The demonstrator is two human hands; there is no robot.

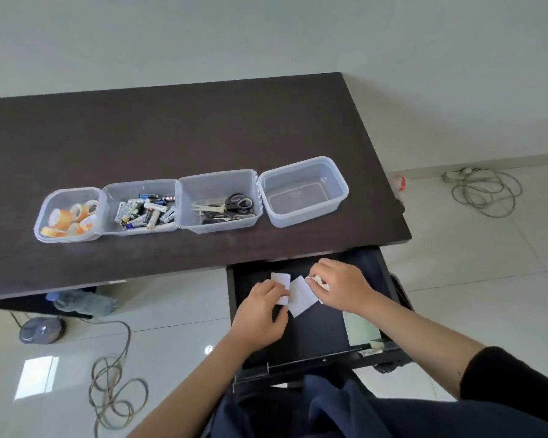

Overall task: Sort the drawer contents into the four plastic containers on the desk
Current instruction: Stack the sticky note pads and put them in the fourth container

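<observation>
While both hands reach into the open drawer (pixel 355 330), the papers are being picked up. My left hand (pixel 264 306) pinches a white paper (pixel 281 279) at its edge. My right hand (pixel 342 284) pinches another small paper (pixel 314 281) at about 1 o'clock from the left hand. A third paper (pixel 301 295) lies flat between the two hands, on the drawer floor.

I think a paper could slip out, because it is thin and held only at an edge. It might fall on the floor, or slide to the back of the drawer. The flat paper may be hard to lift, since it lies tight on the wood. Papers could also get bent if squeezed too hard.

Four boxes sit in a row on the bench (pixel 171 128), at 11 o'clock from the hands. One box holds tape rolls (pixel 72 216), about seven. One holds batteries (pixel 146 213), too many to count well. One holds scissors (pixel 231 207), at least two pairs. The last box (pixel 340 197) has nothing in it. The papers probably go there. I count three papers.
</observation>
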